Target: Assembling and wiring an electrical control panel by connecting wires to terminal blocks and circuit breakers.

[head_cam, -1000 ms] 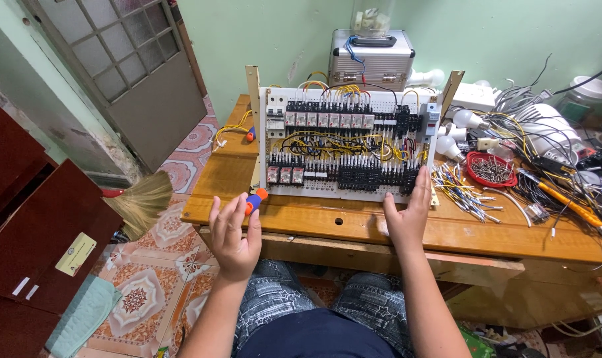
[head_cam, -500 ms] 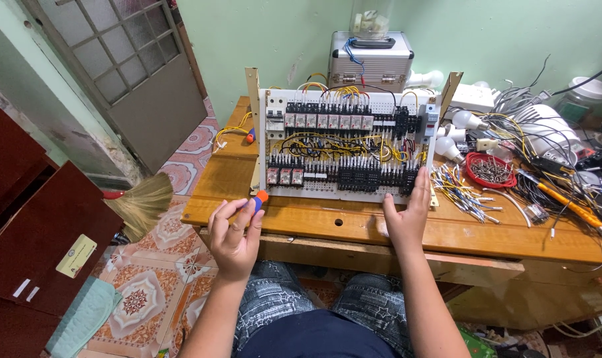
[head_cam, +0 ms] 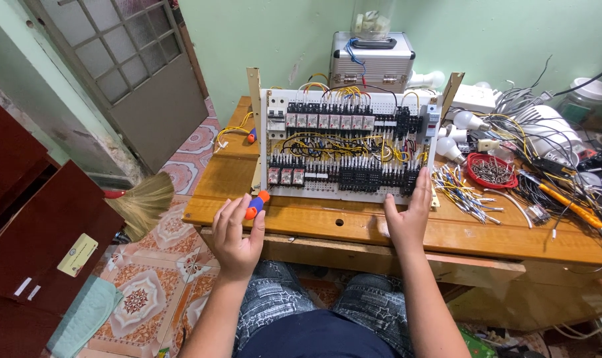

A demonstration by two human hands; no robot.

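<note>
My left hand (head_cam: 236,233) is over the front edge of the wooden table (head_cam: 314,222), its fingers curled round an orange and blue screwdriver (head_cam: 256,204) whose handle sticks out by the thumb. My right hand (head_cam: 407,215) is flat with fingers apart, its fingertips touching the lower right corner of the wiring panel (head_cam: 350,142). The panel is a white perforated board that stands tilted on the table. It carries rows of relays, black terminal blocks and yellow wires.
Right of the panel lie cut wire pieces (head_cam: 461,192), a red bowl of screws (head_cam: 492,170), light bulbs (head_cam: 450,149) and tangled cables with an orange-handled tool (head_cam: 566,203). A silver case (head_cam: 372,63) stands behind. A broom (head_cam: 141,204) and dark red cabinet (head_cam: 39,222) are at left.
My left hand's spread fingers have closed round the screwdriver and the hand has drawn slightly toward me. My right hand has stayed at the panel's lower right corner.
</note>
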